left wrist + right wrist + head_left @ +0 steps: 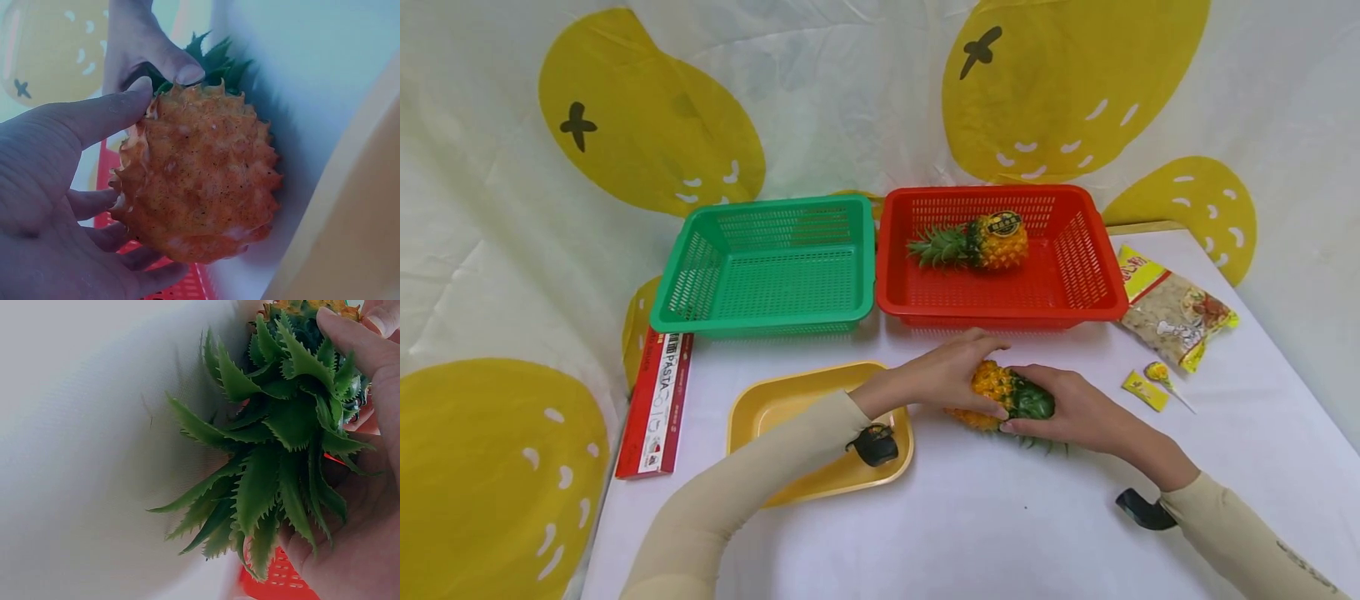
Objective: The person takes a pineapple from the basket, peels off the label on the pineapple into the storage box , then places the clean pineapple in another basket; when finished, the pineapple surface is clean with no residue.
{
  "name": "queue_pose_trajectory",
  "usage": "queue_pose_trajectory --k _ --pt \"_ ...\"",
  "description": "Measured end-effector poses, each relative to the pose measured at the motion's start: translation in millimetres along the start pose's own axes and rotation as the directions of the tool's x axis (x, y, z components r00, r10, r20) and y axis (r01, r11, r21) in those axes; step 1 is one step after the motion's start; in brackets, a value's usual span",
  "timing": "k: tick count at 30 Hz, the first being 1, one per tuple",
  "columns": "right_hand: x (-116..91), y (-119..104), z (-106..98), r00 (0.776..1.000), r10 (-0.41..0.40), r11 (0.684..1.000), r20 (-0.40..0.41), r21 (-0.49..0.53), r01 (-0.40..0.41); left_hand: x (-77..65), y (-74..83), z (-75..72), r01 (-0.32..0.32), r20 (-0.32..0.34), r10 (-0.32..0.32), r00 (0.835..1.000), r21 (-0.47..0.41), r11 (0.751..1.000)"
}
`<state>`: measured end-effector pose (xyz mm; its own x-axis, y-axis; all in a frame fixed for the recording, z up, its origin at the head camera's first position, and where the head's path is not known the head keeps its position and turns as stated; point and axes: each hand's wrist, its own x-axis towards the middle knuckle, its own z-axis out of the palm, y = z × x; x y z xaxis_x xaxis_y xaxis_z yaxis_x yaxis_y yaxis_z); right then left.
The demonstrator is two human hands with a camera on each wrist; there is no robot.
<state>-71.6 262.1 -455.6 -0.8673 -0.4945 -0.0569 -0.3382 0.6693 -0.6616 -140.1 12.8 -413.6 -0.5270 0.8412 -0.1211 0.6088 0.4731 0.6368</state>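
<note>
A small pineapple [1000, 396] lies on its side on the white table, just in front of the red basket [1075, 293]. My left hand [951, 371] curls over its orange body [200, 187]. My right hand [1071, 408] grips its green leafy crown [275, 444], thumb along the top. A second pineapple [981, 242] with a round label lies inside the red basket. The green basket [771, 317] beside it holds nothing I can see.
A yellow tray [775, 400] sits under my left forearm. A red pasta box [658, 404] lies along the table's left edge. A snack bag [1172, 308] and small yellow sachets [1150, 385] lie at the right. A yellow-patterned cloth hangs behind.
</note>
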Motion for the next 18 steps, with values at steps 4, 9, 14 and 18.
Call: queue_pose_trajectory --k 4,9,14,18 --pt "-0.4 -0.4 0.0 1.0 0.004 1.0 -0.002 -0.005 -0.004 3.1 -0.2 2.4 0.011 0.019 -0.011 1.0 -0.005 1.0" --pt "-1.3 -0.3 0.5 1.0 -0.005 1.0 -0.01 -0.012 0.005 3.8 -0.6 5.9 0.009 0.034 -0.009 0.999 -0.014 1.0" --pt "-1.1 -0.3 1.4 1.0 -0.014 1.0 -0.015 -0.021 0.014 2.5 0.4 6.6 0.019 0.046 -0.018 0.999 -0.007 1.0" --pt "-0.7 0.2 1.4 1.0 -0.019 1.0 -0.014 -0.022 0.018 2.3 1.1 7.5 0.009 0.046 -0.009 0.999 0.016 1.0"
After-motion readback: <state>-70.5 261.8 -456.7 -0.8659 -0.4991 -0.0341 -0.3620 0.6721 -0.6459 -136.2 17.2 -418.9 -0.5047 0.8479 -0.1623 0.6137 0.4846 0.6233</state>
